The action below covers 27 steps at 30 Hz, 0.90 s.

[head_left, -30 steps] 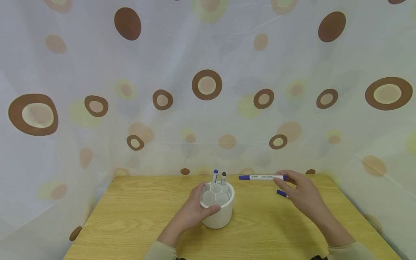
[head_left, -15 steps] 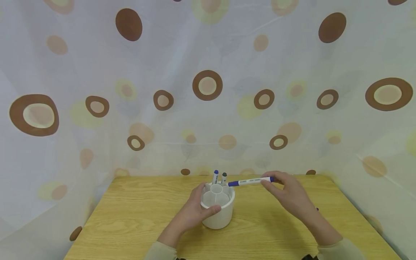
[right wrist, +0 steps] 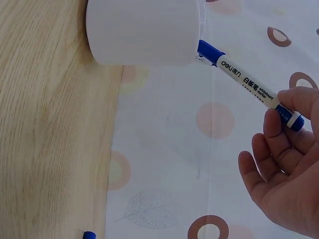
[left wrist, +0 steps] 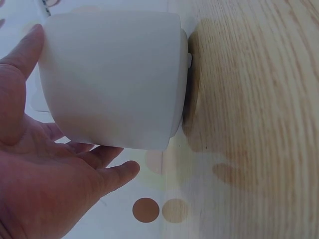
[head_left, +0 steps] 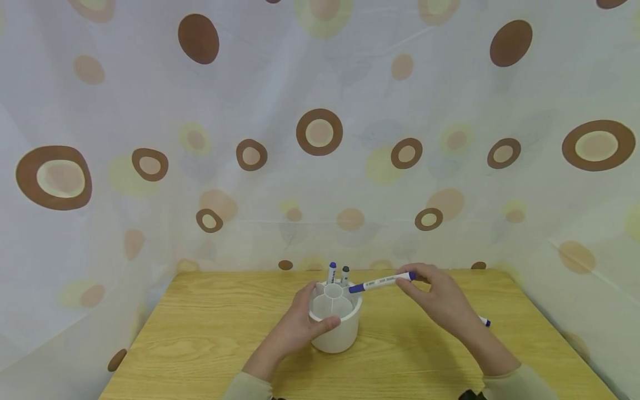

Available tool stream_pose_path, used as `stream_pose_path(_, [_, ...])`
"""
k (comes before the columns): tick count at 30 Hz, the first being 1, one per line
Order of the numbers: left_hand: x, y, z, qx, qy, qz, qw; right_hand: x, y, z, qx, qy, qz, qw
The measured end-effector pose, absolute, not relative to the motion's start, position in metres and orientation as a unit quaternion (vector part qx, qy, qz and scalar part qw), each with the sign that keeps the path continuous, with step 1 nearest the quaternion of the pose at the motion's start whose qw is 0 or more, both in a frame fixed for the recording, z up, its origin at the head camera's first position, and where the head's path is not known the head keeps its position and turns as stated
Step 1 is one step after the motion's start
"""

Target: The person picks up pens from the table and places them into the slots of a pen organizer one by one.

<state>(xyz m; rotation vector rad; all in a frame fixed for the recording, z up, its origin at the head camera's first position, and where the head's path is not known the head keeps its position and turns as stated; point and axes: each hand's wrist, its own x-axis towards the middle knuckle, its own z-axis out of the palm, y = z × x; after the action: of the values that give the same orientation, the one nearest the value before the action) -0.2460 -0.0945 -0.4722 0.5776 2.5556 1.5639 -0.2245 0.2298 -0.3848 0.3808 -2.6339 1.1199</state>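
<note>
A white round pen holder (head_left: 336, 333) with several compartments stands on the table. My left hand (head_left: 296, 319) grips its left side, thumb at the front of the rim, as the left wrist view shows from below the rim. Two markers stand in its back compartments: a blue-capped marker (head_left: 332, 273) and a black-capped marker (head_left: 345, 275). My right hand (head_left: 440, 297) pinches a blue whiteboard marker (right wrist: 246, 82) by its rear end between thumb and fingers. That marker slants down to the left, its blue cap right at the holder's right rim.
Another blue-capped marker (head_left: 484, 321) lies on the wooden table (head_left: 215, 333) at the right, partly hidden behind my right wrist. A patterned curtain (head_left: 320, 183) hangs behind the table and along both sides.
My right hand has moved left, bringing the marker from clear of the holder to its rim and tilting the capped end down. The left hand keeps its grip on the holder.
</note>
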Motion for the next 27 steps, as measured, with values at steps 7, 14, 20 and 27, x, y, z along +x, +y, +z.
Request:
stream_pose_path(7, [-0.246,-0.095,-0.473,0.188,0.839,0.510,0.041,-0.227,0.221,-0.388,0.142,-0.906,0.378,0.125])
stream_pose_path(14, [-0.247,-0.093,-0.473,0.186,0.841,0.506,0.041,-0.232,0.213,-0.390,0.145,-0.908,0.377,0.112])
stream_pose_path(20, [-0.246,-0.093,-0.471,0.188,0.842,0.505,0.040,-0.235,0.209,-0.391,0.139,-0.905,0.387,0.109])
stream_pose_path(27, [-0.246,-0.094,-0.471,0.188,0.843,0.502,0.039,-0.238,0.201,-0.392,0.133,-0.898,0.407,0.105])
